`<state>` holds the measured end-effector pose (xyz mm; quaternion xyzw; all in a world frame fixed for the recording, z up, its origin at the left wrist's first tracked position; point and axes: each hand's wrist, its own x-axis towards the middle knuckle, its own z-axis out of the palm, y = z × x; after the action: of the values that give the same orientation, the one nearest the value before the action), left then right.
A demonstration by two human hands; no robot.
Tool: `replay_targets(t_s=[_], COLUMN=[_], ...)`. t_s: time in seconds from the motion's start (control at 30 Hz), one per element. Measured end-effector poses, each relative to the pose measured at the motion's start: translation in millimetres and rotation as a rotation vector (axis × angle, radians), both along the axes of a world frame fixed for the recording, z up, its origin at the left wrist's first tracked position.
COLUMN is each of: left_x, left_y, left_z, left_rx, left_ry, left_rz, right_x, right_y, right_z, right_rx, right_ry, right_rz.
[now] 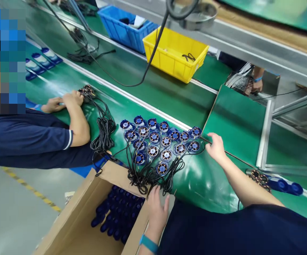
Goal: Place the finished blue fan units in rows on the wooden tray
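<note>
My left hand (157, 205), fingers apart, is at the box edge beside bundled black cables (143, 179). It appears to hold nothing. My right hand (215, 147) is at the right end of a group of round blue parts with copper-coloured rings (166, 141), which look like small fan motors. Its fingers are spread beside the end part (196, 132), with no object visible in them. The parts lie in uneven rows on the green worktop (196, 180), their leads running toward me into the cable bundles.
A cardboard box (108, 173) with rows of dark blue parts stands below the worktop edge. A co-worker's hands (72, 99) work at the left beside cable coils (103, 131). Yellow (174, 53) and blue (127, 30) bins stand behind. Copper rings (259, 179) lie right, near my forearm.
</note>
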<state>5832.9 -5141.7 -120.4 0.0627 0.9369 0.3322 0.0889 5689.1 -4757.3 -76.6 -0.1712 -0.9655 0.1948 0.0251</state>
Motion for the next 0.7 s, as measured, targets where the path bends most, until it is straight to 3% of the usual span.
replay_targets(t_s=[0.1, 0.2, 0.3, 0.5, 0.63, 0.7], left_x=[-8.9, -28.6, -35.4, -6.0, 12.0, 16.8], left_y=[13.2, 20.7, 27.2, 23.3, -2.1, -14.2], left_z=[-6.1, -3.5, 2.5, 3.0, 5.4, 9.6], left_rx=[-0.143, -0.343, -0.460, -0.344, -0.257, -0.291], left_ry=[-0.115, -0.186, -0.203, -0.055, 0.145, 0.210], left_rz=[-0.146, -0.206, -0.246, -0.279, -0.236, -0.225], right_x=[25.6, 17.4, 3.2, 10.6, 35.2, 51.8], right_y=[0.5, -25.2, -43.2, -38.4, -31.7, -24.6], right_z=[-21.4, -34.2, -37.0, -23.7, -10.6, -9.7], right_rx=[0.015, 0.016, 0.041, 0.084, 0.035, -0.049], right_ry=[-0.107, -0.101, -0.102, -0.250, -0.397, -0.425], right_rz=[0.121, 0.235, 0.249, 0.206, -0.002, -0.070])
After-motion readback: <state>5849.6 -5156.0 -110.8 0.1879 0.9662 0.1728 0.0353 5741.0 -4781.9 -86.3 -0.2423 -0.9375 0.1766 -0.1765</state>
